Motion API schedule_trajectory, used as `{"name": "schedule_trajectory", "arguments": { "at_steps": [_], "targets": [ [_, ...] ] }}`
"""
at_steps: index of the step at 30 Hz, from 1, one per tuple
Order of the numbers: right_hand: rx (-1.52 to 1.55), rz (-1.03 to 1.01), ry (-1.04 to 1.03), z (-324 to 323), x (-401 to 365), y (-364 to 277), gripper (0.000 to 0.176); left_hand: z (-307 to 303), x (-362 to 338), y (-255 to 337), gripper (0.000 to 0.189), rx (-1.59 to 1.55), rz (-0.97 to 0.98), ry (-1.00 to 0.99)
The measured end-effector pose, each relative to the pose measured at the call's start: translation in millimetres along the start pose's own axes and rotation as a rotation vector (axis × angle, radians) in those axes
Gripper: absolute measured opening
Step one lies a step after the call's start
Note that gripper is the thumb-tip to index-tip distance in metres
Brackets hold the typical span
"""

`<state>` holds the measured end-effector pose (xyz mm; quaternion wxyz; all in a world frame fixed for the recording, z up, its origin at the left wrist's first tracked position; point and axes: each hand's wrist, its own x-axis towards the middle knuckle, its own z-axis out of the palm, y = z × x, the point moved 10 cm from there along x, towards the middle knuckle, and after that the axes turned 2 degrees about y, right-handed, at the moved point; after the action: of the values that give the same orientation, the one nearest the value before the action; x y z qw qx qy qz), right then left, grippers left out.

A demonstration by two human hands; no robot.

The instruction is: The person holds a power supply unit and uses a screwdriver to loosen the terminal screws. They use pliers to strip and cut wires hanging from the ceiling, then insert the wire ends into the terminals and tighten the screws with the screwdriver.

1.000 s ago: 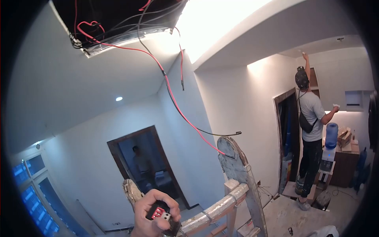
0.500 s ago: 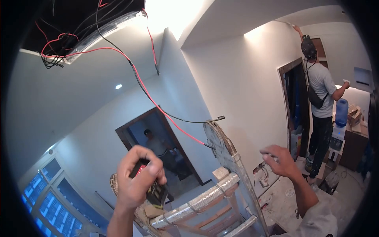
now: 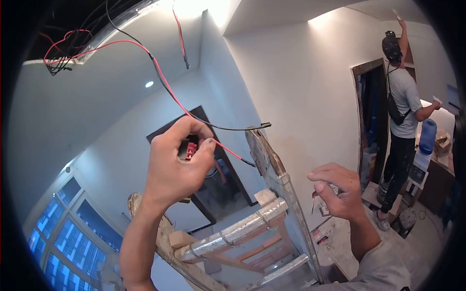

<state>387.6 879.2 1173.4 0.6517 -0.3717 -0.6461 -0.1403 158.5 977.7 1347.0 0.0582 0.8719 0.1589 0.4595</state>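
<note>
Head view: the left hand point(image 3: 177, 167) is higher than half a second ago, lifted from beside the ladder point(image 3: 266, 155) rail to the level of its top. The right hand point(image 3: 340, 191) has risen slightly too. The left hand grasps a connector point(image 3: 190, 149) — its red face shows between thumb and fingers. The red wire point(image 3: 228, 152) slants down from the ceiling hole point(image 3: 73, 24) and passes just behind the left fingertips. Its end lies just right of them at the ladder top — nearer the left hand. The right hand is clenched on something small; what, I cannot tell.
</note>
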Motion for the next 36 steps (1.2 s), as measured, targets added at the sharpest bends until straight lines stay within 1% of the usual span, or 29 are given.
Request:
{"name": "schedule_trajectory", "arguments": {
  "at_steps": [1, 3, 4, 5, 6, 7, 8, 9, 10, 11, 12, 13, 16, 18, 19, 21, 25, 27, 28, 30, 31, 33, 36],
  "targets": [
    [0.007, 0.002, -0.007, -0.1, 1.2, -0.8, 0.023, -0.5, -6.6, -5.5, 0.007, 0.004, -0.009, 0.002],
    [0.049, 0.028, -0.087, 10.0, 5.9, -0.3, 0.028, -6.0, -24.7, -18.2, 0.012, -0.091, -0.065, 0.081],
    [0.062, 0.037, -0.094, 18.0, 7.5, 1.4, 0.028, -9.8, -35.1, -27.0, 0.020, -0.115, -0.091, 0.143],
    [0.112, 0.086, -0.091, 29.4, 9.6, 7.5, 0.034, -8.1, -44.3, -39.5, 0.020, -0.107, -0.107, 0.140],
    [0.160, 0.136, -0.088, 39.1, 12.3, 11.1, 0.040, -12.8, -53.2, -48.8, 0.023, -0.126, -0.066, 0.187],
    [0.171, 0.147, -0.094, 46.5, 16.3, 8.6, 0.040, -17.9, -60.2, -51.8, 0.027, -0.144, -0.024, 0.234],
    [0.080, 0.056, -0.054, 48.0, 23.0, -2.4, 0.045, -16.3, -63.7, -52.3, 0.031, -0.167, -0.027, 0.225],
    [-0.010, -0.035, -0.014, 49.9, 29.4, -14.0, 0.049, -14.8, -66.1, -48.5, 0.031, -0.161, -0.042, 0.226],
    [0.001, -0.030, -0.025, 56.3, 37.3, -16.9, 0.049, -11.7, -66.9, -42.5, 0.030, -0.136, -0.069, 0.218],
    [-0.087, -0.178, 0.030, 56.7, 45.3, -34.9, 0.049, -10.1, -66.8, -39.5, 0.030, -0.111, -0.092, 0.211],
    [-0.175, -0.327, 0.087, 58.1, 49.1, -52.9, 0.049, -9.0, -64.1, -33.9, 0.029, 0.004, -0.033, 0.191],
    [-0.167, -0.327, 0.084, 64.5, 54.5, -55.2, 0.049, -9.3, -62.4, -29.9, 0.029, 0.009, -0.039, 0.194],
    [-0.223, -0.374, 0.064, 77.4, 62.4, -63.0, 0.048, -7.8, -55.3, -16.7, 0.025, 0.094, -0.031, 0.171],
    [-0.280, -0.376, 0.072, 76.8, 66.8, -65.3, 0.045, -12.1, -51.2, -10.5, 0.021, 0.138, 0.048, 0.189],
    [-0.283, -0.385, 0.077, 74.1, 68.0, -66.2, 0.045, -13.1, -48.5, -9.8, 0.021, 0.139, 0.056, 0.195],
    [-0.352, -0.363, 0.017, 74.7, 69.4, -61.9, 0.045, -15.8, -44.3, -5.6, 0.018, 0.167, 0.090, 0.216],
    [-0.378, -0.397, -0.001, 76.9, 71.7, -60.5, 0.046, -12.6, -31.8, -3.5, 0.017, 0.131, 0.062, 0.216],
    [-0.396, -0.449, -0.008, 81.5, 71.5, -61.5, 0.038, -2.0, -25.2, -7.8, 0.020, 0.157, 0.044, 0.116],
    [-0.397, -0.452, -0.007, 84.8, 72.1, -57.7, 0.038, -0.2, -23.2, -10.1, 0.020, 0.157, 0.045, 0.118],
    [-0.466, -0.537, 0.060, 87.9, 70.6, -58.7, 0.023, 8.8, -20.5, -2.6, 0.024, 0.178, 0.164, 0.096],
    [-0.466, -0.539, 0.062, 87.1, 72.1, -61.1, 0.023, 11.0, -19.1, -0.1, 0.024, 0.180, 0.166, 0.098],
    [-0.423, -0.576, 0.118, 77.8, 74.1, -73.3, 0.019, 17.4, -20.5, 21.1, 0.027, 0.272, 0.330, 0.106],
    [-0.387, -0.585, 0.127, 69.3, 79.9, -84.8, 0.018, 23.6, -16.7, 23.4, 0.030, 0.300, 0.356, 0.061]
  ]
}}
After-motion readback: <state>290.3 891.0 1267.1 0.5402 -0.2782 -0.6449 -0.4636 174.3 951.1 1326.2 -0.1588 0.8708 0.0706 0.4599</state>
